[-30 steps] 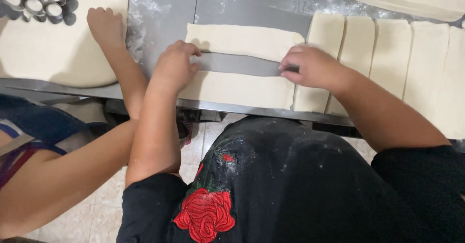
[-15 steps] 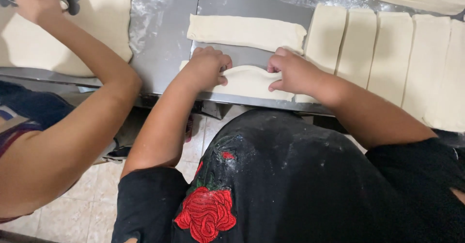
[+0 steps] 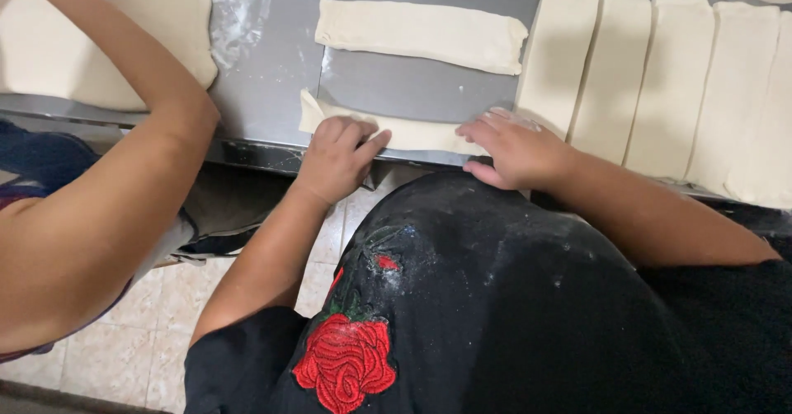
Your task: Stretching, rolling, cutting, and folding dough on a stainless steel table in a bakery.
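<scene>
A pale, partly rolled strip of raw dough is lying along the near edge of the grey steel counter. The left hand is pressing on the strip's left part, fingers curled loosely over it, gripping nothing closed. The right hand is resting flat on the strip's right end, fingers spread and extended, palm down. Just beyond, a second flat pale dough strip is lying crosswise, apart from the near one. To the right, a row of upright-laid pale dough rectangles is sitting side by side, the leftmost just beside the right hand. Flour is dusting the counter at far left-centre. At far left, another person's bare arm is reaching over a large pale dough sheet.
</scene>
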